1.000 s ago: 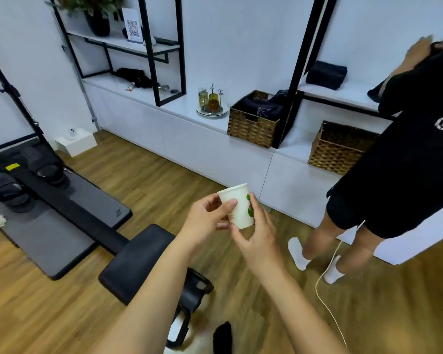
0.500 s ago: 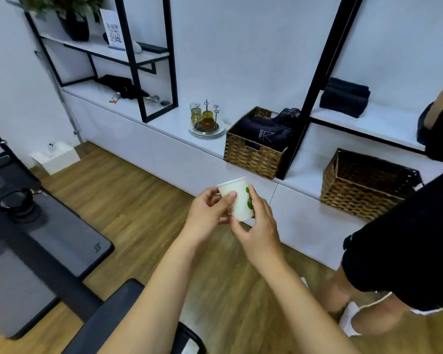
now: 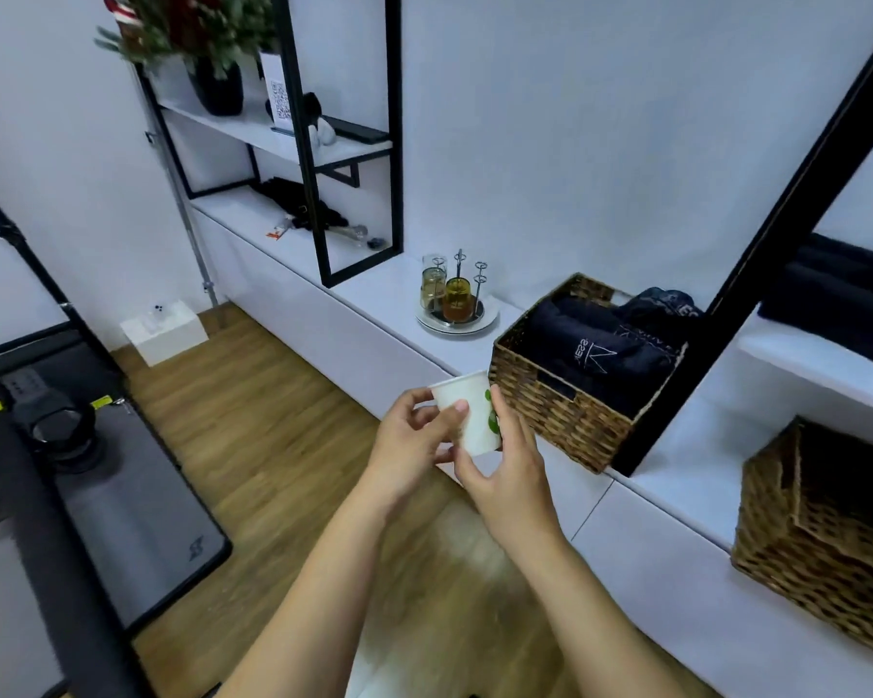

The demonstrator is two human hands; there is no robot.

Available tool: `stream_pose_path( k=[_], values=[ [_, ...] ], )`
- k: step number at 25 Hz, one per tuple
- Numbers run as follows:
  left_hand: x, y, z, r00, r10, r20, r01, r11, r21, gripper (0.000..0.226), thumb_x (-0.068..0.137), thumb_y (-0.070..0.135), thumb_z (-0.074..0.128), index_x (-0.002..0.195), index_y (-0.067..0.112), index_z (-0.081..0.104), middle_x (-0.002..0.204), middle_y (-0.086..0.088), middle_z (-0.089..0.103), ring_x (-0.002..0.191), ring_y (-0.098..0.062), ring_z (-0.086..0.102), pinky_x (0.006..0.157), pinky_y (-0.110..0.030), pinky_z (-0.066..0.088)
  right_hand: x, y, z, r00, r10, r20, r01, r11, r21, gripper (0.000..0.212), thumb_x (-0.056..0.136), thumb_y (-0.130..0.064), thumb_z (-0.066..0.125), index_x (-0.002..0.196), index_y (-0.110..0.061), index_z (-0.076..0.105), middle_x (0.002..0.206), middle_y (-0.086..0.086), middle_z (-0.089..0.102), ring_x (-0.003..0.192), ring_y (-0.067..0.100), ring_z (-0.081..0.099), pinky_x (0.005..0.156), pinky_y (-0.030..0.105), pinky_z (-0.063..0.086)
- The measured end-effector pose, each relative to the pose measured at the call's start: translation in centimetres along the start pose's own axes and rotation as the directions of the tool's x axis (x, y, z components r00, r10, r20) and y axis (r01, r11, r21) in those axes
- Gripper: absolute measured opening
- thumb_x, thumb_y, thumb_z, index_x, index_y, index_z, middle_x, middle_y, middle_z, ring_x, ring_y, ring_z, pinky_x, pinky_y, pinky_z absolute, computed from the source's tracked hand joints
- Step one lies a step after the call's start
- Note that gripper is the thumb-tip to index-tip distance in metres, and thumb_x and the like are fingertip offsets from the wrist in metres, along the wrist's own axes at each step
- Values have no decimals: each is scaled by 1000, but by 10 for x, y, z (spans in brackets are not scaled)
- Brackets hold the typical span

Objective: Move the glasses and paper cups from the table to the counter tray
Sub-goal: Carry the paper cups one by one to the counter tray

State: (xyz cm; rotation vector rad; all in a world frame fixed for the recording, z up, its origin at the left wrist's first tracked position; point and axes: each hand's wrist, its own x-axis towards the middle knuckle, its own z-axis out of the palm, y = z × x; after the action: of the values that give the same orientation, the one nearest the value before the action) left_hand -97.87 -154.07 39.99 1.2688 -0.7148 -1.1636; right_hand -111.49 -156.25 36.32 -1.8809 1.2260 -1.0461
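The white cup (image 3: 467, 414) with a green mark was upright, held in air; two glasses (image 3: 445, 292) stood on the tray (image 3: 486, 322) on the bench (image 3: 374, 289).

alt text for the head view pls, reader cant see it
Both hands, left hand and right hand, hold a white paper cup in front of a white counter. On it, a round tray with glasses stands beside a wicker basket.

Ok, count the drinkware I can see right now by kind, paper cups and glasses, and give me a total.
Paper cups: 1, the paper cup held by left hand and right hand
Glasses: 2, clear glass and amber glass on the tray
Total: 3
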Motion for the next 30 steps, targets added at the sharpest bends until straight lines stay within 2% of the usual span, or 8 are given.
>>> stream_pose_path(
  k=[9, 14, 17, 20, 22, 24, 27, 30],
  values=[
    [153, 38, 9, 992, 28, -122, -33, 999, -39, 35, 95, 27, 71, 113, 2, 54, 64, 9, 70, 59, -4, 67, 54, -20, 53, 168, 21, 27, 991, -124, 44, 120, 990, 70, 74, 87, -16, 76, 150, -20, 38, 141, -1, 48, 125, 5, 44, 92, -2, 33],
    [243, 56, -18, 969, 86, -232, -79, 996, 38, 37, 89, 29, 79, 103, 6, 55, 83, -7, 74, 71, -17, 76, 59, -26, 59, 256, 29, 71, 986, -151, 64, 142, 982, 125, 68, 88, -15, 75, 146, -21, 40, 142, 0, 49, 130, 9, 47, 101, 18, 44],
    [316, 73, -40, 938, 212, -273, -140, 955, 261, 36, 83, 37, 84, 97, 17, 58, 95, -7, 73, 79, -22, 75, 70, -36, 62, 326, 36, 105, 989, -145, 16, 143, 986, 90, 65, 86, -13, 75, 143, -18, 43, 139, 0, 49, 127, 13, 49, 96, 25, 51],
    [388, 97, -64, 923, 355, -147, -245, 838, 487, 25, 87, 33, 79, 99, 29, 58, 101, 12, 66, 84, -3, 67, 68, -17, 55, 393, 32, 139, 995, -89, -33, 91, 994, 56, 63, 84, -10, 75, 139, -20, 46, 133, -4, 47, 122, 15, 49, 86, 13, 50],
    [433, 114, -79, 901, 433, 34, -372, 729, 575, 19, 94, 23, 73, 108, 29, 61, 109, 14, 59, 93, 1, 64, 72, -11, 51, 429, 26, 156, 992, -83, -94, 89, 995, 54, 61, 84, -9, 75, 138, -21, 49, 130, -5, 47, 122, 13, 48, 93, 25, 52],
    [477, 126, -90, 866, 438, 240, -475, 573, 667, 30, 97, 15, 67, 124, 26, 63, 117, 12, 52, 102, -3, 60, 81, -13, 51, 467, 27, 170, 985, -51, -165, 59, 997, 46, 61, 84, -10, 75, 139, -20, 50, 132, -5, 49, 121, 3, 42, 99, 38, 50],
    [532, 128, -95, 831, 384, 403, -548, 438, 712, 46, 93, 14, 69, 138, 21, 58, 131, 6, 50, 117, -11, 53, 92, -26, 50, 504, 35, 181, 976, 62, -207, -42, 994, 102, 66, 85, -16, 77, 142, -26, 45, 140, -7, 51, 126, 5, 46, 102, 39, 48],
    [584, 120, -86, 799, 387, 461, -598, 422, 682, 52, 89, 20, 74, 138, 21, 56, 144, 8, 52, 129, -9, 45, 100, -25, 45, 542, 54, 177, 975, 110, -194, -87, 988, 124, 68, 84, -19, 79, 138, -38, 42, 137, -13, 54, 124, 6, 54, 96, 20, 48]
  ],
)
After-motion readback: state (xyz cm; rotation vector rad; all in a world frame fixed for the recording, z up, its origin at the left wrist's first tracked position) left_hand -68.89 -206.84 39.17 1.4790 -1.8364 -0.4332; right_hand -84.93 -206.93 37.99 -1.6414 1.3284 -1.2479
